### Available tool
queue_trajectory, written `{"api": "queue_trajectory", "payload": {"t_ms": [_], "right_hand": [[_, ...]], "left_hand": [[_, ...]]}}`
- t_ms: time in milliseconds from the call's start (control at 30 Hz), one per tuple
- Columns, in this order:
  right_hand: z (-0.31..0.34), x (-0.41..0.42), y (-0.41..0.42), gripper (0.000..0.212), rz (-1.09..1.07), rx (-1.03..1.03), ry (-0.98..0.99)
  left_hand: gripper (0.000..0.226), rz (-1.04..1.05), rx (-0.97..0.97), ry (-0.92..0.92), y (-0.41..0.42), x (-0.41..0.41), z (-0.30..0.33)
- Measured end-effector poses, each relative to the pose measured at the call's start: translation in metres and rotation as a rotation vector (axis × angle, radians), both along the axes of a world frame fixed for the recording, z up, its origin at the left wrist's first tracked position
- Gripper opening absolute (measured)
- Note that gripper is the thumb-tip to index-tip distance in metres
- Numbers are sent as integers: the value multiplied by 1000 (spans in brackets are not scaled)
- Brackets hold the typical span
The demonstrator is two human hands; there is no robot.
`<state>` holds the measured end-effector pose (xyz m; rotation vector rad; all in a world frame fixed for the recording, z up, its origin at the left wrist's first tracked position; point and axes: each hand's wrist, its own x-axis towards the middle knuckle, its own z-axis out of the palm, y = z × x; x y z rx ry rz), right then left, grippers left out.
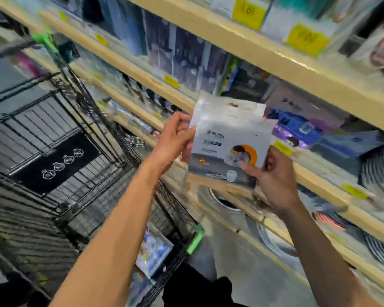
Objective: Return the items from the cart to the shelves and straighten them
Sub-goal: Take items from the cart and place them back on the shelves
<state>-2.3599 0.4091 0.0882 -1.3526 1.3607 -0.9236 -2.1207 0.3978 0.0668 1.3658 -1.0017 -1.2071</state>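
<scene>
The person stood at the shelving with a flat white packet point(228, 140) held up between both hands, so the step in hand looked like carrying one item from the cart point(80, 120) to its place. The left hand point(172, 144) pinched the packet's left edge, thumb in front and fingers behind; the right hand point(275, 173) gripped its lower right corner with the thumb laid across the printed face. The packet hung in the air just in front of the cream shelf edge point(315, 173), which ran behind and beyond the right hand, with the similar grey and purple packets point(302, 120) lying above and beyond that hand. The next move probably called for lifting the packet over that lip and sliding it in on top of or beside those packets. Room seemed tight: the upper shelf board point(264, 54) closed in above both hands, while the cart's wire side stood close below the left forearm. Another blue-and-white pack point(153, 251) lay in the cart beneath the left arm.
</scene>
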Motion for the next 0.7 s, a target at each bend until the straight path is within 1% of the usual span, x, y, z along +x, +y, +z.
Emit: {"api": "queue_trajectory", "payload": {"t_ms": [33,100,167,233,300,367,433,533,600,633,667,700], "right_hand": [[4,0,-5,36,-52,-37,6],[10,5,-15,38,-134,-92,26],[15,14,-24,36,-199,-145,72],[18,23,-32,31,-261,-198,125],[21,31,-39,26,-304,-270,154],[24,38,-50,26,-359,-326,177],[27,42,-60,29,-417,-334,183],[29,42,-71,31,-489,-337,224],[28,44,-73,31,-527,-364,274],[26,47,-73,32,-544,-374,308],[23,49,-74,33,-556,-382,341],[21,52,-73,33,-566,-380,362]], "left_hand": [[25,-79,-10,-45,-15,3,7],[40,-211,-14,-137,-42,9,23],[47,-273,-18,-195,-65,12,36],[42,-299,-83,-265,-89,12,42],[33,-310,-149,-339,-110,9,48],[21,-306,-189,-343,-130,8,52],[9,-287,-210,-370,-144,10,54],[12,-161,-159,-381,-161,8,48],[20,-10,-104,-489,-166,0,40],[18,55,-107,-572,-166,-5,37],[14,96,-121,-613,-164,-9,37],[15,120,-131,-631,-163,-12,36]]}}
